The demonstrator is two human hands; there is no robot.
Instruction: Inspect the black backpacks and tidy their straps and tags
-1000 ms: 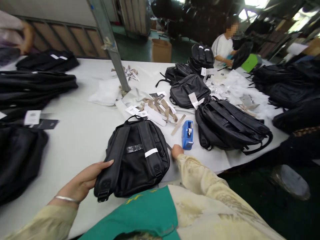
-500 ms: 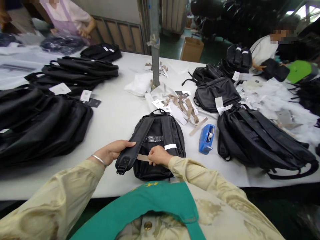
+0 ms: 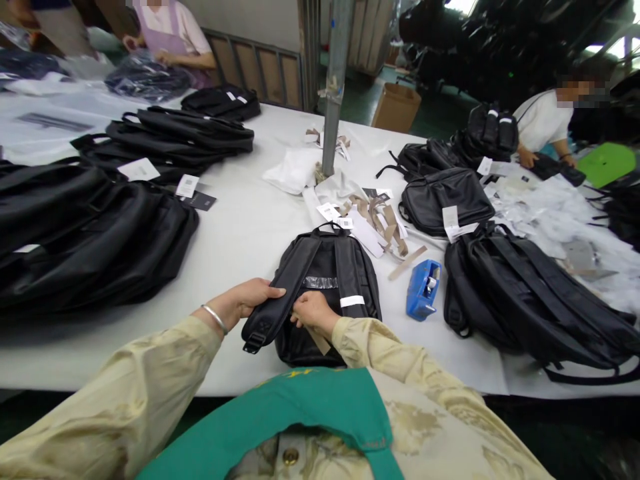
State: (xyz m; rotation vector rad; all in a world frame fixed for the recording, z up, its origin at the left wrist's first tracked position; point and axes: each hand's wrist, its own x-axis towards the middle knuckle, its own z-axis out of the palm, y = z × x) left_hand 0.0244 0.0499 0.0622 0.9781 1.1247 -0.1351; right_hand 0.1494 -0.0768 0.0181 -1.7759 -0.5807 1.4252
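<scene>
A black backpack (image 3: 367,280) lies in front of me with its shoulder straps facing up. My left hand (image 3: 250,297) grips the left shoulder strap (image 3: 280,303), thumb on top, lifting it off to the side. Beside that strap, my right hand (image 3: 315,312) is closed in a pinch on a tan paper strip (image 3: 319,341), whose loose end hangs out below the fingers. A white band (image 3: 352,301) wraps the right strap. Clear plastic (image 3: 321,283) shows across the back panel. Paper tags (image 3: 342,223) lie at the top handle.
A blue tape dispenser (image 3: 423,291) stands right of the backpack. Beyond it are more black backpacks (image 3: 540,300); others (image 3: 95,233) are piled at left. Tan paper scraps (image 3: 383,223) lie near a metal post (image 3: 332,93). Co-workers (image 3: 173,40) stand across the table.
My right hand has turned, and the tan strip now hangs toward me instead of stretching left under the strap. My left hand still holds the strap. The view has shifted slightly left.
</scene>
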